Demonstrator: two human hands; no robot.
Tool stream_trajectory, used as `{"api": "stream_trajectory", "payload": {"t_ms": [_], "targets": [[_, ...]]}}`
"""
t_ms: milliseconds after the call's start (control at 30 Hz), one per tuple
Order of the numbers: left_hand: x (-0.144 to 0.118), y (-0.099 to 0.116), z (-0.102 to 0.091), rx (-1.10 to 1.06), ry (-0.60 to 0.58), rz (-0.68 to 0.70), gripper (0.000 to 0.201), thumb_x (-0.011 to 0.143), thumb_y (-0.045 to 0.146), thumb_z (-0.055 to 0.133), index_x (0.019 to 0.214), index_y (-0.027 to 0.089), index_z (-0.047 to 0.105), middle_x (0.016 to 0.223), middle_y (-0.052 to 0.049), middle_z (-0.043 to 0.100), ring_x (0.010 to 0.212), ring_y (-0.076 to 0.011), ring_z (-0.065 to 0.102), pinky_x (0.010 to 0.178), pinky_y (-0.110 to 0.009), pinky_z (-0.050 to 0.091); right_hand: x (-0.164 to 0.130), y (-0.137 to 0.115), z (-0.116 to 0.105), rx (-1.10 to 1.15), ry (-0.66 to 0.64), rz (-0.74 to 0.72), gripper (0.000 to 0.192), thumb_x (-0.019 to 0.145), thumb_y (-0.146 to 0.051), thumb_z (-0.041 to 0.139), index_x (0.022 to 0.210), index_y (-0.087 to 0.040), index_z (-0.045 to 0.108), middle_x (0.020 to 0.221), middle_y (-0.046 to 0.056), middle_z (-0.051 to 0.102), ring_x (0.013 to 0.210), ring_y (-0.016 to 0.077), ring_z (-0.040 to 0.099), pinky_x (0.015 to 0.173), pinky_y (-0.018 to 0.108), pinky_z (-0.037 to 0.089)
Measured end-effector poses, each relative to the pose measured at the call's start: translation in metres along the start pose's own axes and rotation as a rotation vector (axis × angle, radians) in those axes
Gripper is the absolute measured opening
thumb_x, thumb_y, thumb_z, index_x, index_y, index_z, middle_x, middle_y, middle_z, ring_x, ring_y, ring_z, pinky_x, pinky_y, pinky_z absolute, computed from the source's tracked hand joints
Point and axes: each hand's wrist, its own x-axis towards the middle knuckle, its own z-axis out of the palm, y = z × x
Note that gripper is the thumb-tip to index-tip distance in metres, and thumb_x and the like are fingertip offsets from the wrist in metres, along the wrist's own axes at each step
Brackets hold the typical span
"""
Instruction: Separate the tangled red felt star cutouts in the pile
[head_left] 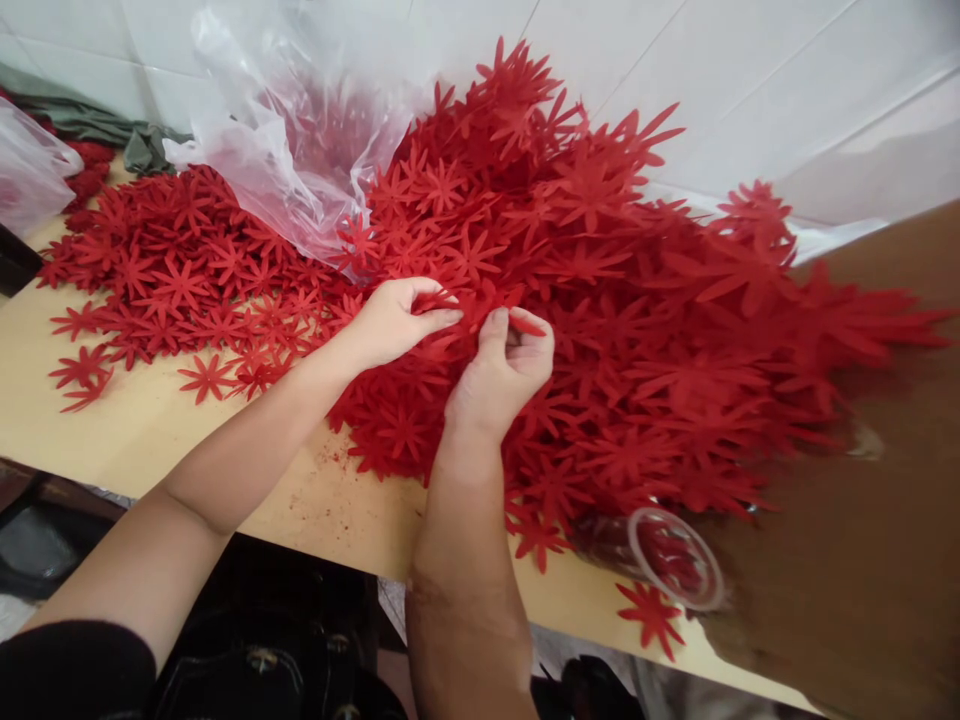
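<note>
Leftmost, a clear plastic bag (300, 150) slumps over the far side of the worktop (150, 430). Next, the left hand (394, 320) pinches narrowly at a red flower cutout (480, 300) atop the big red pile (637, 330). Just beside it, the right hand (502, 365) curls shut on the same cutout, which lies between both thumbs. Which layers each finger grips is hidden. A clear cup (675, 555) lies near the front edge.

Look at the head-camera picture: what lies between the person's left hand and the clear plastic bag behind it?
In the head view, only red flower-shaped cutouts lie on the table between the left hand and the plastic bag.
</note>
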Motion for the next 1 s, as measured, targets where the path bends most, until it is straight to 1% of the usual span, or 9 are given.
{"api": "stream_trajectory", "payload": {"t_ms": [167,267,367,433,533,633,800,900,1000], "targets": [[0.003,-0.01,0.0,0.074,0.104,-0.042,0.007,0.077,0.019,0.056,0.074,0.014,0.052,0.063,0.004,0.053,0.058,-0.0059,0.048,0.068,-0.025,0.042,0.001,0.002,-0.004,-0.032,0.022,-0.022,0.021,0.076,-0.035,0.057,0.091,-0.022,0.05,0.089,0.002,0.056,0.079,0.0123,0.06,0.083,0.04,0.052],[0.005,-0.013,0.001,0.036,0.138,-0.046,0.009,0.08,0.021,0.053,0.075,0.016,0.049,0.061,0.005,0.051,0.053,-0.0059,0.045,0.063,-0.025,0.041,0.0,-0.002,-0.005,-0.083,-0.056,-0.067,0.03,0.078,-0.037,0.056,0.104,-0.023,0.052,0.107,0.005,0.056,0.098,0.016,0.059,0.091,0.044,0.049],[0.005,-0.01,0.002,-0.04,0.114,-0.042,0.009,0.08,0.017,0.053,0.073,0.016,0.048,0.061,0.005,0.049,0.053,-0.0052,0.044,0.061,-0.024,0.041,-0.004,-0.011,-0.004,-0.136,-0.176,-0.12,0.034,0.078,-0.038,0.055,0.109,-0.023,0.055,0.121,0.007,0.052,0.12,0.0186,0.049,0.102,0.045,0.041],[0.004,-0.006,0.002,-0.101,0.093,-0.052,0.01,0.079,0.012,0.053,0.072,0.016,0.047,0.062,0.005,0.048,0.054,-0.0043,0.044,0.061,-0.022,0.041,-0.006,-0.014,-0.002,-0.158,-0.264,-0.119,0.034,0.077,-0.037,0.057,0.108,-0.022,0.057,0.121,0.006,0.054,0.121,0.0186,0.049,0.102,0.045,0.04],[0.002,-0.001,0.002,-0.187,0.074,-0.069,0.009,0.08,0.012,0.053,0.074,0.015,0.048,0.062,0.005,0.048,0.056,-0.0035,0.046,0.064,-0.021,0.043,-0.008,-0.015,-0.001,-0.147,-0.354,-0.058,0.026,0.077,-0.032,0.058,0.099,-0.019,0.06,0.103,0.005,0.062,0.099,0.0152,0.06,0.094,0.04,0.047],[0.0,0.002,0.002,-0.222,0.055,-0.077,0.006,0.081,0.018,0.054,0.077,0.015,0.051,0.063,0.005,0.051,0.06,-0.0049,0.05,0.069,-0.023,0.044,-0.007,-0.014,-0.001,-0.123,-0.312,-0.01,0.016,0.077,-0.031,0.058,0.084,-0.017,0.06,0.08,0.001,0.063,0.073,0.0109,0.06,0.08,0.033,0.051],[-0.004,0.006,-0.002,-0.264,0.02,-0.026,0.011,0.076,0.013,0.059,0.087,0.014,0.056,0.092,-0.002,0.063,0.076,-0.0072,0.058,0.074,-0.025,0.047,-0.004,-0.012,-0.002,-0.149,-0.09,-0.048,0.016,0.079,-0.035,0.055,0.078,-0.019,0.055,0.073,-0.001,0.057,0.068,0.0095,0.055,0.078,0.032,0.05],[-0.004,0.004,-0.004,-0.247,0.032,-0.021,0.016,0.078,0.013,0.058,0.094,0.015,0.057,0.101,-0.004,0.064,0.079,-0.0077,0.06,0.076,-0.025,0.048,-0.004,-0.013,-0.002,-0.19,-0.064,-0.067,0.022,0.081,-0.04,0.05,0.082,-0.019,0.058,0.079,0.001,0.058,0.076,0.0119,0.058,0.085,0.037,0.048],[-0.001,0.002,-0.005,-0.223,0.064,-0.031,0.017,0.081,0.016,0.053,0.098,0.015,0.057,0.099,-0.004,0.065,0.08,-0.0091,0.061,0.078,-0.027,0.048,-0.006,-0.017,-0.002,-0.267,-0.129,-0.176,0.028,0.081,-0.043,0.051,0.095,-0.021,0.062,0.102,0.005,0.059,0.104,0.0174,0.055,0.1,0.045,0.039]]}}
